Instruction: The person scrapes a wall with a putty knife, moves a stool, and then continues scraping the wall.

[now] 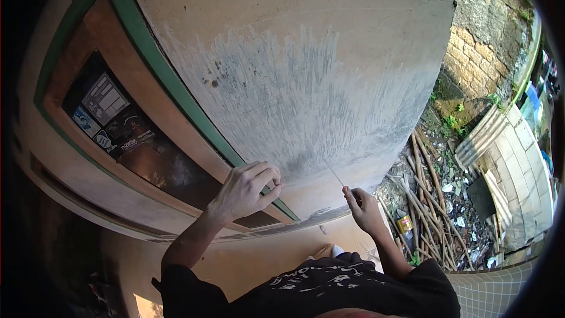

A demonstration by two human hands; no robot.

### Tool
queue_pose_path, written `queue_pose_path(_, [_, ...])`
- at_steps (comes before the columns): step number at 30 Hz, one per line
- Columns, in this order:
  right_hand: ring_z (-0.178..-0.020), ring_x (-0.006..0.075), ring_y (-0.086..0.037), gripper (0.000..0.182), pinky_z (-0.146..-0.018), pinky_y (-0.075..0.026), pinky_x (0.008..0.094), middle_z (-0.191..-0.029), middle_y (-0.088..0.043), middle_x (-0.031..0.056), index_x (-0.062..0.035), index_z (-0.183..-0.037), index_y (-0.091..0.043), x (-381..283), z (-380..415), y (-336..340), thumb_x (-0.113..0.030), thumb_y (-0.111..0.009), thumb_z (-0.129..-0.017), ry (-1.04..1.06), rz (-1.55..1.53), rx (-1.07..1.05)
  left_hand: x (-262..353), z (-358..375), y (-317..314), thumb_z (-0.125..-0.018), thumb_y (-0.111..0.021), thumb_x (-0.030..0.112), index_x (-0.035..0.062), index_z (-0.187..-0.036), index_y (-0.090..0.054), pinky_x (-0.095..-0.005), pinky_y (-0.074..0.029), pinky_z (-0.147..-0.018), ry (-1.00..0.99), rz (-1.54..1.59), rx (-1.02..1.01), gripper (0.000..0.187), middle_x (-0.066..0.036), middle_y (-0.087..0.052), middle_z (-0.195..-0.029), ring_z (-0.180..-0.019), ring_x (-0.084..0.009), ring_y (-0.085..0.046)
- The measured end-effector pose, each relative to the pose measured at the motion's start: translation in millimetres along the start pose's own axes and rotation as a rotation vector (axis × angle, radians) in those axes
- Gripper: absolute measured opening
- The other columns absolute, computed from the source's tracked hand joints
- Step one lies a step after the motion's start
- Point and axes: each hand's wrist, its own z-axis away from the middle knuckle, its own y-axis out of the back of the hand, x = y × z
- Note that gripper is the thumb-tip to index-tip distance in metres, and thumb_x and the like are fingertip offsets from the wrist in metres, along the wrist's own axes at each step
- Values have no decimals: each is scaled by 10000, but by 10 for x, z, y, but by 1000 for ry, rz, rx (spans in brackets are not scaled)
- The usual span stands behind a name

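Observation:
My right hand (364,207) is closed around the end of a thin, pale stick (334,173), which points up and left toward the wall. Left of it, my left hand (248,188) is raised before the green door frame, its fingers curled together; what they pinch, if anything, is too small to make out. Behind both hands stands a beige wall (376,41) with a broad scraped patch (282,100) of grey and white streaks.
A wooden door (176,171) with stickers on dark glass stands at the left in its green frame (159,76). Bamboo poles (432,212) and rubble lie at the right, near a block wall (521,171). A tiled floor (247,259) lies below.

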Motion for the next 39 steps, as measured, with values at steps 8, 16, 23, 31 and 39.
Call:
queue_pose_path(8, [-540,253,-580,293,-525,-432,344,-629,-583,175,58,-917,-610,-216,81,531,-234,-585,-905,9,15,4,437,-585,-134,-758,-687,132,37,-782,-566,-324,-505,-661,-432,-118,-152,156,-55,-603,-815,-774,-207,-613])
queue_pose_path(16, [-722,263,-661,292,-640,-496,330,-813,-646,203,69,-1030,-565,-100,112,612,-132,-646,-835,186,-161,59,776,-1211,-586,-802,-612,212,-24,-998,-590,-364,-455,-882,-849,-351,-116,308,-107,-558,-1001,-971,-206,-558])
queue_pose_path(23, [-694,207,-657,259,-632,-498,308,-817,-661,187,51,-965,-519,-450,-128,589,-113,-669,-832,323,-379,148,803,-1837,-714,-689,-718,223,31,-906,-588,-336,-463,-848,-909,-473,-410,318,-73,-621,-794,-855,-211,-624])
queue_pose_path(31, [-686,321,-646,367,-605,-492,371,-816,-621,211,58,-1115,-421,-564,-498,513,-61,-629,-837,472,-241,358,522,-2269,-659,-585,-706,169,60,-736,-610,-334,-485,-555,-889,-501,-428,209,-90,-602,-544,-528,-233,-626])
queue_pose_path(39, [-673,335,-647,404,-562,-493,374,-819,-623,176,21,-1139,-399,-621,-614,434,-49,-641,-823,574,-211,352,313,-2313,-615,-587,-666,195,67,-581,-612,-342,-493,-528,-859,-619,-475,139,-98,-603,-535,-525,-235,-630])
